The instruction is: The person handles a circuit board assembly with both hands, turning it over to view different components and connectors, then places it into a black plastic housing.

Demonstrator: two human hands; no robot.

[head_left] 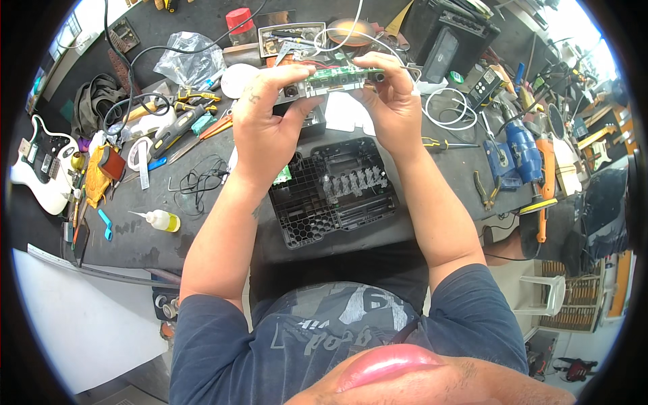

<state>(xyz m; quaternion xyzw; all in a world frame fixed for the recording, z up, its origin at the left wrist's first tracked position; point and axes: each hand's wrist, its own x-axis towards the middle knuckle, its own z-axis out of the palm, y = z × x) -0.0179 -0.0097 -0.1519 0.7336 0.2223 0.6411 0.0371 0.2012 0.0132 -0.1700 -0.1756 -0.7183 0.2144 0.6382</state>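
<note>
Raised over the far side of the bench, a narrow circuit board assembly [335, 81] spans the gap between my hands. It has a green board on top, a light metal strip along the front and red wires behind. My left hand [264, 111] pinches its left end between thumb and fingers. The right end sits in a similar pinch of my right hand [393, 111]. Below, between my forearms, lies an open black plastic housing [307, 226] with ribs and a honeycomb pattern. A small green board [283, 175] shows beside my left wrist, partly covered.
A dropper bottle [163, 221], tangled black cable [199, 177] and several hand tools lie to the left. Rightward are a screwdriver [449, 144], pliers [484, 191], a coiled white cable [451, 108] and a blue power tool [523, 152]. A red-lidded jar [241, 27] stands at the back.
</note>
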